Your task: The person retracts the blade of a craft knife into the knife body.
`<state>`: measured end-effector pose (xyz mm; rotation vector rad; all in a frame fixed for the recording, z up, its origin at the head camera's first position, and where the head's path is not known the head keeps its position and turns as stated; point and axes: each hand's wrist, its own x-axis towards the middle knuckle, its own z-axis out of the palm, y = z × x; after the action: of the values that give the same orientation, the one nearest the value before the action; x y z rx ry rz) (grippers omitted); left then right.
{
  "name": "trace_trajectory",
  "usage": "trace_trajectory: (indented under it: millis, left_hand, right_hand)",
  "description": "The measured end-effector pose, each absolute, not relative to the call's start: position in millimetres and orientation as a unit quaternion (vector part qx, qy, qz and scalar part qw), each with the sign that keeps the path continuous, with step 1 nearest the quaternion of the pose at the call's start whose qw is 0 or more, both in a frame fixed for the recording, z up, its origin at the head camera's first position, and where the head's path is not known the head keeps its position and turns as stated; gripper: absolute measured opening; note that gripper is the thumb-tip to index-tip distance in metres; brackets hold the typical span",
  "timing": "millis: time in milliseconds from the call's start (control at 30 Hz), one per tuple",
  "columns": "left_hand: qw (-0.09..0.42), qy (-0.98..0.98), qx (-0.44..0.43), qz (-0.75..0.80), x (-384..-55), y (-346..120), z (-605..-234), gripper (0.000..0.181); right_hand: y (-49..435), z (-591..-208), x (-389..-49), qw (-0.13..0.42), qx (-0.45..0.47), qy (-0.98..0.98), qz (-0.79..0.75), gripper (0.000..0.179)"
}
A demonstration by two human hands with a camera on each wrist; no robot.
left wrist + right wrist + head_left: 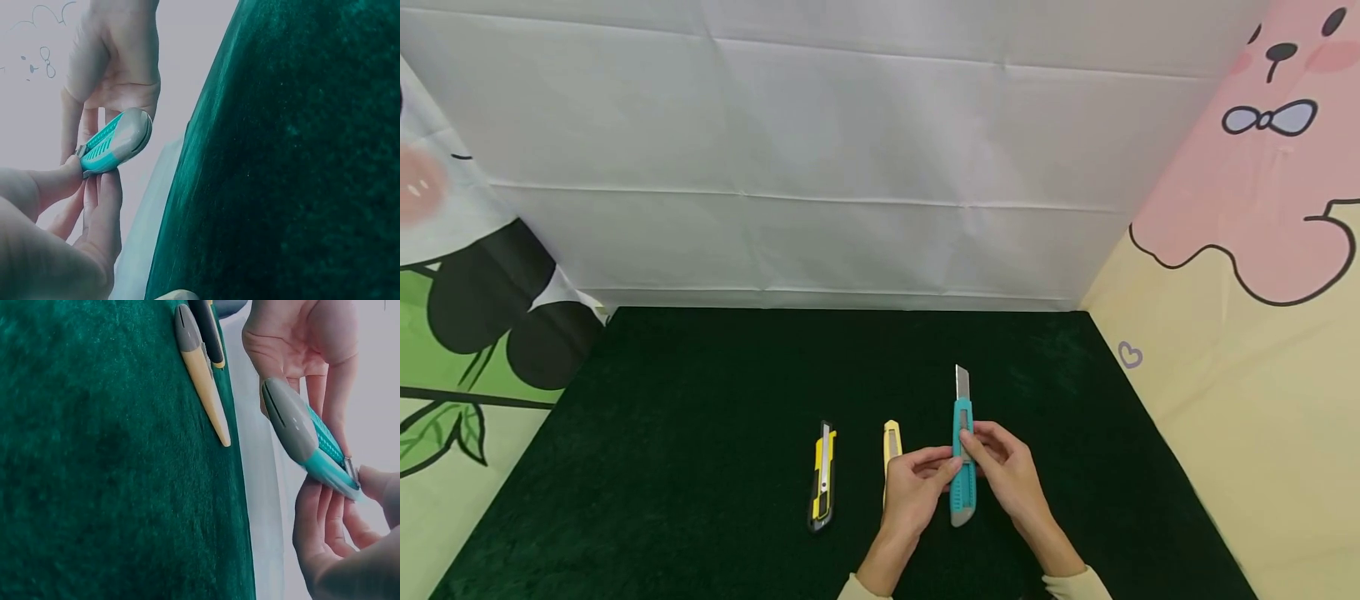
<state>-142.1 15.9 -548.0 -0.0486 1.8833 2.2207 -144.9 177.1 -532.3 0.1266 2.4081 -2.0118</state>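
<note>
A teal utility knife [962, 487] with a grey end is held up between both hands, its blade [962, 382] extended away from the person. My left hand [913, 493] pinches the handle from the left, thumb on its edge. From the right, my right hand [1011, 475] grips it, thumb lying on the upper face near the slider; fingers go behind the handle. In the right wrist view the knife's grey end [290, 422] points toward the camera. A yellow utility knife [891, 442] lies partly hidden behind the left hand. Farther left rests a black-and-yellow utility knife [823, 479].
Dark green cloth [700, 450] covers the table. A white sheet [850, 150] hangs along the back, with printed cartoon panels [1225, 333] on both sides. The two other knives lie on the cloth, left of the hands.
</note>
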Motion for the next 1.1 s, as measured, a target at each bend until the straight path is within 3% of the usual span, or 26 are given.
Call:
trace_trajectory:
  millis: [600,1100]
  left_hand:
    - [0.111,0.622,-0.016,0.775,-140.0,16.0,-548.2,0.025]
    - [0.123,0.61,-0.036,0.782,-142.9,15.1,-551.6,0.025]
  right_hand:
    - [177.4,-537.1,-141.1,-0.059,-0.033,0.787,-0.613,0.033]
    - [176.4,-540.0,-139.1,-0.059,-0.053,0.772,-0.63,0.039]
